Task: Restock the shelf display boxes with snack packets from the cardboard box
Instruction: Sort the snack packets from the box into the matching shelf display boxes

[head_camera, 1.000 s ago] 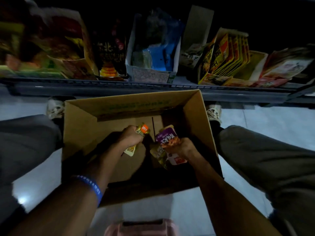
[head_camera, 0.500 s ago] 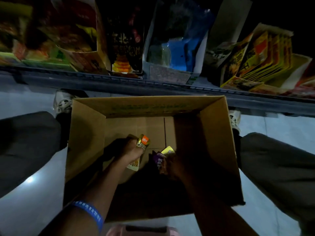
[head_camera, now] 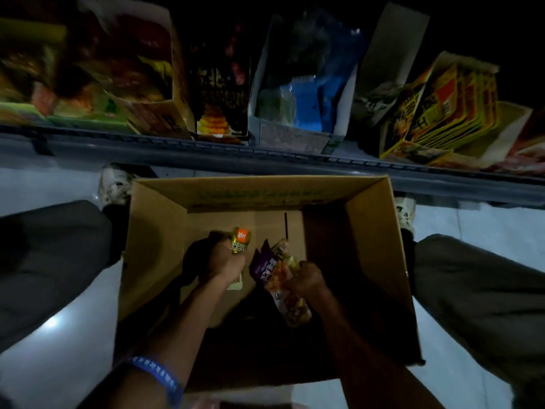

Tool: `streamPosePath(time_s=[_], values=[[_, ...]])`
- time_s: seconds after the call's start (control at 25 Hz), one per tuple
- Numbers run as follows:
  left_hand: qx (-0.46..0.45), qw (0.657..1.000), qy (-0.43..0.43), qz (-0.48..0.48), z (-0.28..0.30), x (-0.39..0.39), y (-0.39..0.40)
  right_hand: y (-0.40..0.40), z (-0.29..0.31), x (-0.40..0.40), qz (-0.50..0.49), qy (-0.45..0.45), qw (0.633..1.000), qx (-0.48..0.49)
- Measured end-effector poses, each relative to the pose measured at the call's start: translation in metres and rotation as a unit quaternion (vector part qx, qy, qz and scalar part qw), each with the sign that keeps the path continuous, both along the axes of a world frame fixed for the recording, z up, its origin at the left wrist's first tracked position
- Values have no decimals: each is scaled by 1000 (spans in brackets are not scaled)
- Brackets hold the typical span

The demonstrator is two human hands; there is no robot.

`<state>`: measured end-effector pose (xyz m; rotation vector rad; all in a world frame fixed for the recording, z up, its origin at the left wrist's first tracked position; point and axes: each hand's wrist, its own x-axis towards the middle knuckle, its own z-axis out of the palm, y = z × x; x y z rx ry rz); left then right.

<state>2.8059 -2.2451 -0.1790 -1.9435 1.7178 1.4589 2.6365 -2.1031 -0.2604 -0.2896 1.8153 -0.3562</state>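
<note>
Brown corrugated cardboard box [head_camera: 165,231] stands open on the pale floor between my knees, in the lower centre of the frame, so both arms can reach down into it. My left hand [head_camera: 225,261] is curled tight around a gold and orange foil snack packet [head_camera: 240,240]; its top sticks out above my fist. My right hand [head_camera: 306,280] grips a small bunch, a purple snack packet [head_camera: 262,265] together with an orange and yellow one [head_camera: 290,305], I think to carry several in one trip. On the gold packet there is white Chinese writing, but I cannot read it surely. Across the upper frame the printed display boxes [head_camera: 298,137] stand on the grey metal shelf [head_camera: 206,152], tilted toward me, and some look only half full. Their labels are too dark and blurred to read.
</note>
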Motion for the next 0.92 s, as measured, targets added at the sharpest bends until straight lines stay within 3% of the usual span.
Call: streamPosePath(time_s=[0.12,0.24,0.36,0.48,0.56,0.64,0.76,0.84,0.92], values=[[-70,996,41,-28,43,-10,-6,-41,130,-16,-67,-76,990,-96],[45,968,219,112,105,-36,-8,-69,261,-52,-18,-78,977,-198],[141,867,416,236,195,-66,-11,-82,375,-64,-38,-68,942,-326],[209,765,569,217,282,-83,-21,-86,443,-68,-46,11,920,-388],[184,770,587,173,321,-86,-28,-89,463,-58,-16,65,915,-398],[146,809,558,114,347,-91,-32,-86,468,-45,-22,82,908,-411],[93,854,503,97,349,-93,-39,-79,467,-32,-65,35,905,-419],[91,849,499,146,340,-87,-44,-78,468,-27,-79,-28,909,-409],[123,828,515,187,337,-86,-49,-79,468,-31,-114,-18,908,-403]])
